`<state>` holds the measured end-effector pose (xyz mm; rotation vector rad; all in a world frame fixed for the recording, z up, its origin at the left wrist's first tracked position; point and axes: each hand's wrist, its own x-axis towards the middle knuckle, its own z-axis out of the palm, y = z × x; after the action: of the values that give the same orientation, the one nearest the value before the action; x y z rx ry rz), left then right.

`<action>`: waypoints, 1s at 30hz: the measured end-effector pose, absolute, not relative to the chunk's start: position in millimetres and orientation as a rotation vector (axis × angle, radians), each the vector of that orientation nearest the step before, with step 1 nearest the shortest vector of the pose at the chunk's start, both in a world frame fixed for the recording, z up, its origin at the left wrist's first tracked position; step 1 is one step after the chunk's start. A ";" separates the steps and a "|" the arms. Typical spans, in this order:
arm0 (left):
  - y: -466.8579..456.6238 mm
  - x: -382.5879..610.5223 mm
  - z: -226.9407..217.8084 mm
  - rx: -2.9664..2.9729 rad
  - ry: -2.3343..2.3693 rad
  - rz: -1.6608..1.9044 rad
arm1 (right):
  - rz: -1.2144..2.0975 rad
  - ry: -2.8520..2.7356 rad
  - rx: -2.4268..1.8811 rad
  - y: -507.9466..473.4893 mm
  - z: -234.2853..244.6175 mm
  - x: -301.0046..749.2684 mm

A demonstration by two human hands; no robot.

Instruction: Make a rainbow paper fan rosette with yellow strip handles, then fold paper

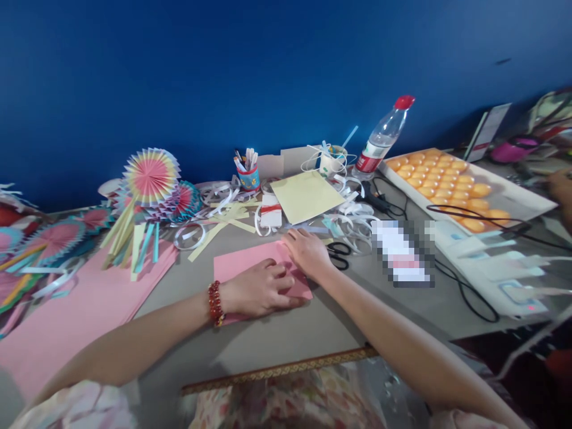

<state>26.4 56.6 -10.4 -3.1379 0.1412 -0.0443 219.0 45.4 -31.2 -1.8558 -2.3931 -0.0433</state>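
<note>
A sheet of pink paper [241, 257], which looks folded, lies on the grey table in front of me. My left hand [257, 289], with a red beaded bracelet [215, 302] at its wrist, rests on it with bent fingers apart. At the paper's far right edge, my right hand [308, 250] presses down with its fingers extended. Part of the sheet is hidden under both hands. Black-handled scissors [339, 255] lie just right of my right hand, and a pale yellow sheet [306, 195] lies beyond it.
Pink sheets [80, 316] and pleated paper rosettes [151, 177] are at left. Behind stand a pen cup [248, 177] and bottle [379, 140] among white paper strips. A tray of orange domed pieces [440, 179], cables, a power strip [487, 268] and another person's hand [562, 186] are at right.
</note>
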 end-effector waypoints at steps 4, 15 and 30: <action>56.6 30.5 -9.0 -3.164 0.146 -0.017 | -0.029 -2.397 -1.859 45.5 -29.2 218.7; 64.8 35.1 -8.2 -3.214 0.181 0.013 | -0.020 -2.391 -1.850 45.4 -30.2 218.9; 63.1 45.1 -7.0 -3.121 0.228 0.019 | 0.017 -2.400 -1.859 45.3 -28.6 219.4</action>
<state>45.1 63.1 -7.0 -3.1206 0.2279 0.0193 219.4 45.3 -28.6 -1.8593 -2.4002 0.0172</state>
